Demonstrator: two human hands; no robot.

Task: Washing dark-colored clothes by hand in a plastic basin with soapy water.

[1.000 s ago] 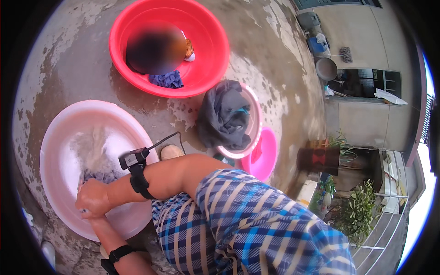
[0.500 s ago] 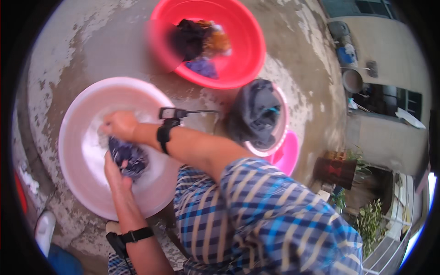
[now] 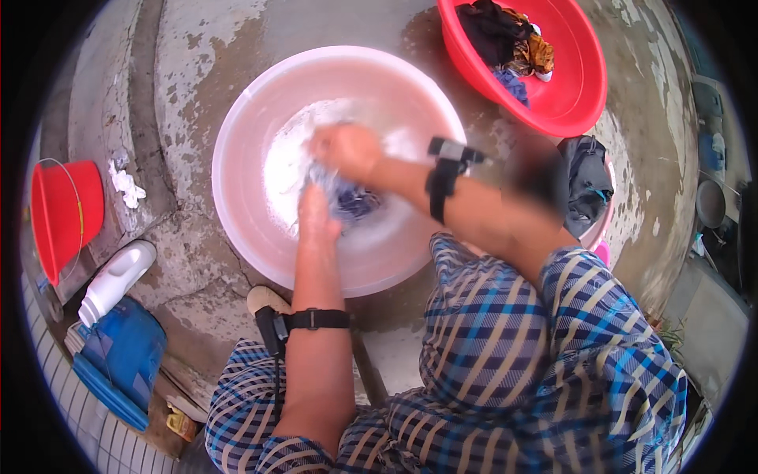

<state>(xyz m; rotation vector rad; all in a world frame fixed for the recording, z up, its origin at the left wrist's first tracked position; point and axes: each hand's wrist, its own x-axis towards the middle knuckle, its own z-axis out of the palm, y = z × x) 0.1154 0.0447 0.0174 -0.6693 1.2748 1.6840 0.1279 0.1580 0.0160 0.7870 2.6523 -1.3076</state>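
We note our left hand [image 3: 317,215] and right hand [image 3: 346,150] both clenched on a wet purple cloth [image 3: 351,199] between them, inside the soapy pink basin [image 3: 237,142].

A smooth, glossy pink plastic basin [image 3: 237,118] is sitting on rough, patchy concrete ground [image 3: 197,31]. Wet blue cloth [image 3: 351,201] is lying limp in foamy water [image 3: 292,150].

Concrete floor [image 3: 205,71], wet and patchy, is carrying: pink basin [image 3: 237,134], red basin [image 3: 568,95], a smaller pink tub [image 3: 602,229] holding dark clothes, red bucket [image 3: 67,209], white bottle [image 3: 114,278], blue bag [image 3: 122,355].
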